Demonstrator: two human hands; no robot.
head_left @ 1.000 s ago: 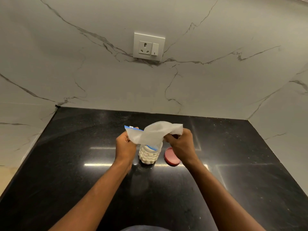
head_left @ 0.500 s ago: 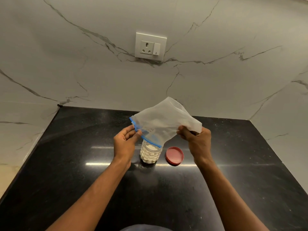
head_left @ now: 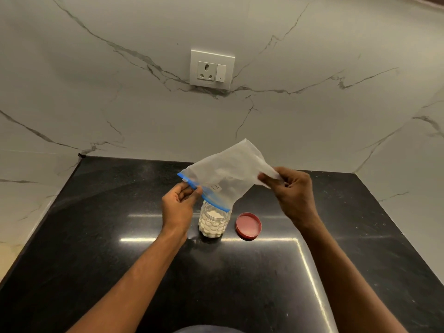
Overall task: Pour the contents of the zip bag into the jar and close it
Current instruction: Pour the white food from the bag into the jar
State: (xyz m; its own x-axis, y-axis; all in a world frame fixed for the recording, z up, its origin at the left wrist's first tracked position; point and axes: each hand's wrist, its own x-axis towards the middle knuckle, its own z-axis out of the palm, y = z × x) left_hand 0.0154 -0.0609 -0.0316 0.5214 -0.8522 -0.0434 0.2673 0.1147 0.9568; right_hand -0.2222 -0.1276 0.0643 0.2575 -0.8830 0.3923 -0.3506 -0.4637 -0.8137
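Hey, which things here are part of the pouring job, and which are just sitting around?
Part of the job: zip bag, pinched by the left hand and right hand; jar under it; red lid beside the jar.
Just there: wall socket; black counter.

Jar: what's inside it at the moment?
White powder fills the jar almost to its neck, visible through the clear wall and open mouth. The zip bag covers the mouth's far rim with its blue edge, hiding that part.
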